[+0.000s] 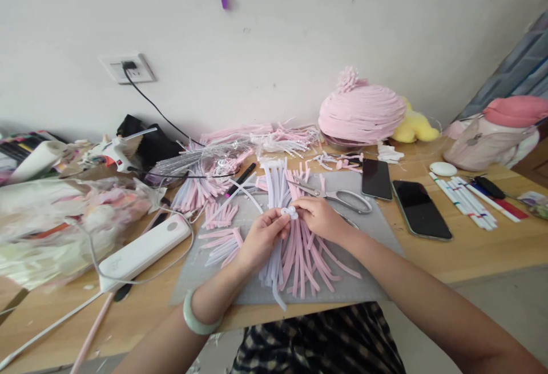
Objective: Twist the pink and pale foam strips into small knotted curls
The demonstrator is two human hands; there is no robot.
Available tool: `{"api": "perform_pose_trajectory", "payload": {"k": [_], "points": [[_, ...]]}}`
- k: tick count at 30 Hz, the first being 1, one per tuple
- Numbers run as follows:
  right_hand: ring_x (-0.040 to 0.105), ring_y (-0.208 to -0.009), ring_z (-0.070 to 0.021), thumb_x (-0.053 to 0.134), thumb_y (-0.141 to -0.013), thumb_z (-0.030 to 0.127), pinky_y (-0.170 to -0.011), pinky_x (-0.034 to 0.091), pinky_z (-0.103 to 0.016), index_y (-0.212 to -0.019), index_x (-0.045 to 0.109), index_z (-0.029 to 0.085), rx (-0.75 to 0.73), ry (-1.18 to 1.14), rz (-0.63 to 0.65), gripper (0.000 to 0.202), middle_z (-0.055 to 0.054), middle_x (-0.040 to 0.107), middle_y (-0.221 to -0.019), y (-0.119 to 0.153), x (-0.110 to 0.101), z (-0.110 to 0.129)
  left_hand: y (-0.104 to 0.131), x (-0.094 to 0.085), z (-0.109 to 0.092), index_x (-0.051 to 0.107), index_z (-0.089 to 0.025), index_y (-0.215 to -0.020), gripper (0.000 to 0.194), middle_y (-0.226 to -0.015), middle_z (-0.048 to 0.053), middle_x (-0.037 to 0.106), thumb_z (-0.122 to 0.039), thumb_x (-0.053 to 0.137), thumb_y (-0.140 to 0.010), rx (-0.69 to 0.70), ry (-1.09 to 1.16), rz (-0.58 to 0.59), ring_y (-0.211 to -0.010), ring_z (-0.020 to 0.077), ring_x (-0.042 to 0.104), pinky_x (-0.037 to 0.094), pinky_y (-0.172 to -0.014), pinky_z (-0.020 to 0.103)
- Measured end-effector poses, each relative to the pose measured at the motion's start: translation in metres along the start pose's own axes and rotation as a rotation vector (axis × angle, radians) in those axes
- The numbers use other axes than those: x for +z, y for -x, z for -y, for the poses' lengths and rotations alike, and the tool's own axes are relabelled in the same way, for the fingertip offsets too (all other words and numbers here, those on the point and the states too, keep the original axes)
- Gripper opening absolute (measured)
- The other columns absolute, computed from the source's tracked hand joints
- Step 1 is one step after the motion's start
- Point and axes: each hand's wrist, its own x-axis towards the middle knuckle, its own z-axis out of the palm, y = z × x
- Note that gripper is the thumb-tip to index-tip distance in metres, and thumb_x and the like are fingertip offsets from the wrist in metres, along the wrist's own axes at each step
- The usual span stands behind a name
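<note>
My left hand (264, 231) pinches a small pale lilac looped piece of chenille stem (290, 212) between thumb and fingers. On its other side, the fingertips of my right hand (319, 218) are closed on the piece too. Beneath both hands lie cut lilac chenille stems (270, 265) and a fan of pink chenille stems (302, 265), spread on a grey cutting mat (372, 248). Metal scissors (351, 200) rest just beyond my right hand. Shorter pink and lilac pieces (225, 242) lie to the left of my left hand.
A white power strip (143, 251) with cables lies left of the mat, near a plastic bag of scraps (55, 231) and a glue gun (120, 154). At right are two phones (377, 179) and several markers (462, 200). A pink chenille-covered dome (362, 114) stands behind.
</note>
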Motion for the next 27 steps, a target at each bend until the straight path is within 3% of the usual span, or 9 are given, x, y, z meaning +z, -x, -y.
{"api": "perform_pose_trajectory", "payload": {"k": [7, 12, 15, 20, 27], "points": [[0.047, -0.062, -0.0116, 0.042, -0.077, 0.005, -0.060, 0.036, -0.022, -0.064, 0.054, 0.015, -0.003, -0.012, 0.036, 0.020, -0.001, 0.050, -0.063, 0.000, 0.000, 0.007, -0.004, -0.003, -0.003, 0.051, -0.014, -0.062, 0.020, -0.054, -0.004, 0.051, -0.031, 0.057, -0.072, -0.001, 0.023, -0.071, -0.047, 0.0058, 0.042, 0.031, -0.050, 0.020], [0.046, -0.061, -0.0110, 0.051, -0.078, 0.019, -0.058, 0.037, -0.022, -0.074, 0.055, 0.015, 0.031, -0.065, 0.062, 0.007, -0.001, 0.050, -0.068, 0.003, -0.001, 0.013, -0.004, -0.003, -0.007, 0.051, -0.015, -0.065, 0.020, -0.053, -0.005, 0.051, -0.033, 0.059, -0.070, 0.037, -0.025, -0.108, -0.048, 0.0052, 0.043, 0.032, -0.052, 0.019], [0.048, -0.062, -0.0114, 0.052, -0.080, 0.029, -0.058, 0.039, -0.022, -0.077, 0.056, 0.015, 0.065, -0.084, 0.009, 0.014, -0.001, 0.053, -0.068, 0.003, 0.001, 0.013, -0.003, -0.002, -0.006, 0.052, -0.015, -0.066, 0.021, -0.055, -0.004, 0.052, -0.035, 0.057, -0.071, 0.065, -0.064, -0.123, -0.049, 0.0058, 0.044, 0.033, -0.052, 0.019], [0.051, -0.062, -0.0119, 0.043, -0.085, 0.025, -0.059, 0.040, -0.022, -0.070, 0.056, 0.015, 0.005, -0.055, -0.039, 0.022, -0.002, 0.054, -0.065, 0.003, 0.001, 0.012, -0.001, -0.001, -0.007, 0.052, -0.015, -0.066, 0.023, -0.057, -0.003, 0.053, -0.037, 0.057, -0.072, 0.090, -0.137, -0.101, -0.049, 0.0069, 0.045, 0.033, -0.052, 0.021], [0.052, -0.065, -0.0134, 0.044, -0.084, 0.023, -0.061, 0.042, -0.024, -0.068, 0.055, 0.016, -0.073, 0.030, -0.034, 0.021, -0.004, 0.056, -0.068, 0.004, 0.001, 0.012, 0.001, 0.000, -0.010, 0.052, -0.015, -0.066, 0.021, -0.053, -0.005, 0.051, -0.035, 0.058, -0.072, 0.077, -0.239, -0.118, -0.047, 0.0063, 0.042, 0.032, -0.051, 0.020]]}}
